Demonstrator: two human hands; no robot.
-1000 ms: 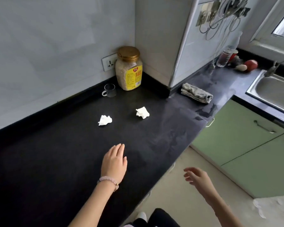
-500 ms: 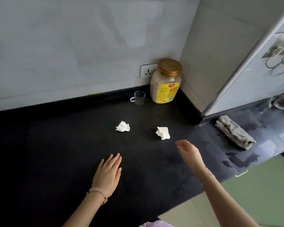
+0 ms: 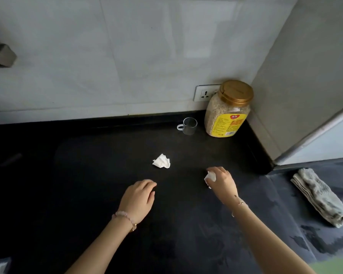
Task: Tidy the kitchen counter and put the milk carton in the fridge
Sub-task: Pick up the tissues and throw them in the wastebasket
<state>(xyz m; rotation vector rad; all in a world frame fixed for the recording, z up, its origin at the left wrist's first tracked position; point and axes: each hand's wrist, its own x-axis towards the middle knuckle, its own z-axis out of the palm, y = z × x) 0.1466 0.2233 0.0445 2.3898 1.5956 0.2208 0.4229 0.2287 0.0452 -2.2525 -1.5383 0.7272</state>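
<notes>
Two crumpled white tissues lie on the black counter point(image 3: 67, 194). My right hand point(image 3: 223, 182) is closed around the right tissue point(image 3: 210, 177), of which only a white edge shows past my fingers. The left tissue point(image 3: 161, 161) lies free on the counter, a short way beyond my left hand point(image 3: 138, 198). That hand rests palm down with its fingers curled and holds nothing. No milk carton is in view.
At the back right corner stand a gold-lidded jar of grain point(image 3: 227, 109) and a small clear glass cup point(image 3: 189, 125). A wall socket point(image 3: 205, 93) sits behind them. A folded grey cloth point(image 3: 321, 196) lies on the wet counter to the right.
The view has swung left and closer to the counter. My right hand has reached forward and closed on the right tissue. My left hand has slid forward toward the left tissue.
</notes>
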